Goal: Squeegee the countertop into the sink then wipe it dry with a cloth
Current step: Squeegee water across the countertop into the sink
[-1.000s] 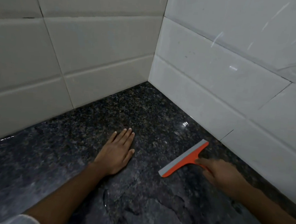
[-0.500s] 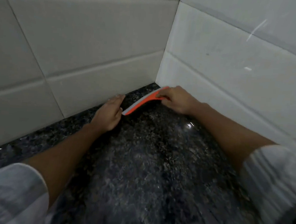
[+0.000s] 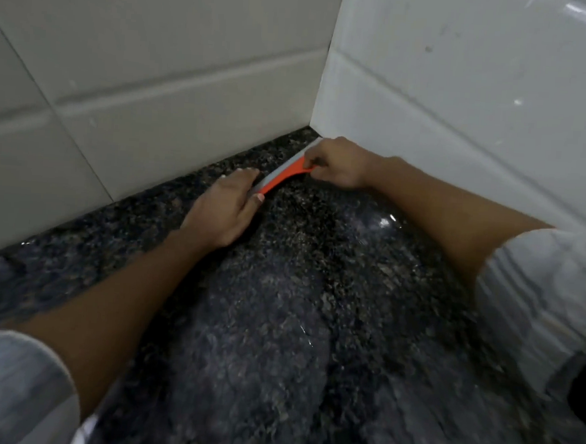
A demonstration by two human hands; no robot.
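Dark speckled granite countertop (image 3: 296, 308) bears an orange squeegee (image 3: 280, 176) near its corner.

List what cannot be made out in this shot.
- Sink and cloth: not in the head view.
- squeegee handle: hidden inside the right hand.
- Blade edge on the countertop: turned away.
- left hand fingertips: behind the blade end.
- Water on the stone: lost in blur.
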